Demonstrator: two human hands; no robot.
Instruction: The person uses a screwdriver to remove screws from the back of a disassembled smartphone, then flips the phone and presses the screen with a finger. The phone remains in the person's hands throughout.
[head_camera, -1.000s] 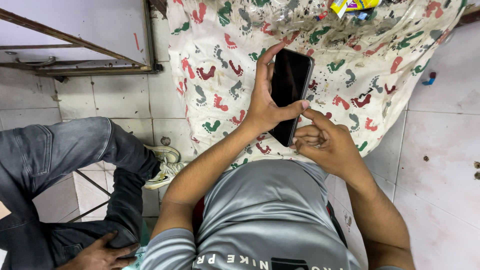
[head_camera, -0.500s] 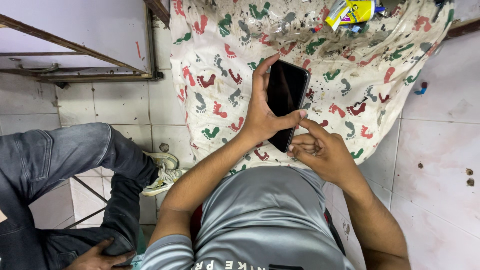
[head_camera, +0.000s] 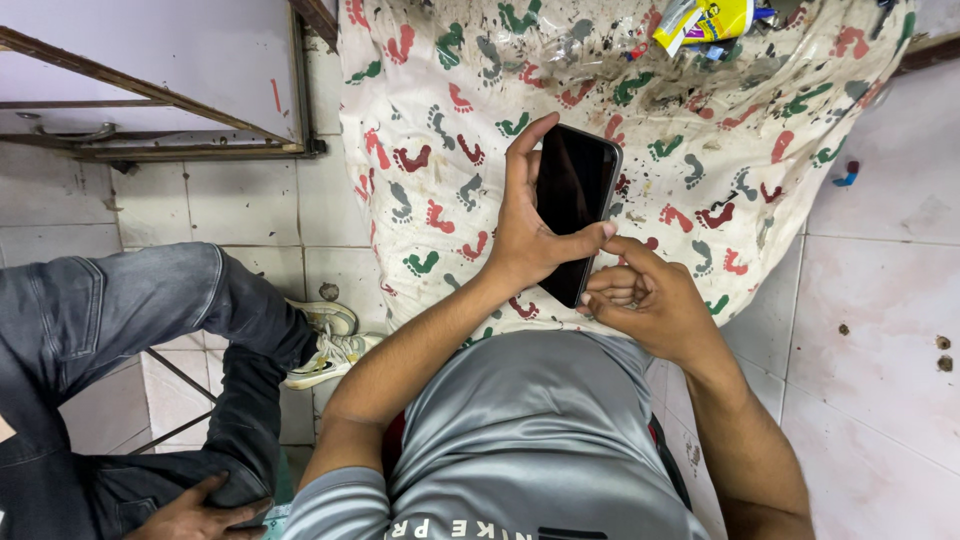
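Quickly, from the hands out:
L hand: left hand (head_camera: 525, 235) wrapped around the black phone (head_camera: 572, 205), fingers up its far edge, thumb laid across the lower screen.
R hand: right hand (head_camera: 650, 300) just below/right of phone, fingers curled loosely, index tip touching phone's lower corner near the L thumb; not gripping it.
Phone: dark screen, held upright above the lap, over the cloth.
Torso: grey shiny shirt (head_camera: 540, 430), both forearms coming up from it.
Cloth: cream footprint-print cloth (head_camera: 440, 130) w/ red, green, grey prints, spread on floor in front, spotted w/ dark bits.
Wrapper: yellow packet (head_camera: 705, 20) at cloth's far edge, top of view.
Floor: pale tiles (head_camera: 870, 330), small blue bit (head_camera: 848, 178) right of cloth.
Other person: jeans leg (head_camera: 110, 320) at left, white sneaker (head_camera: 335, 350) near cloth edge, their hand (head_camera: 200, 510) on the knee, bottom left.
Cabinet: pale wood-framed unit (head_camera: 150, 80), top left.
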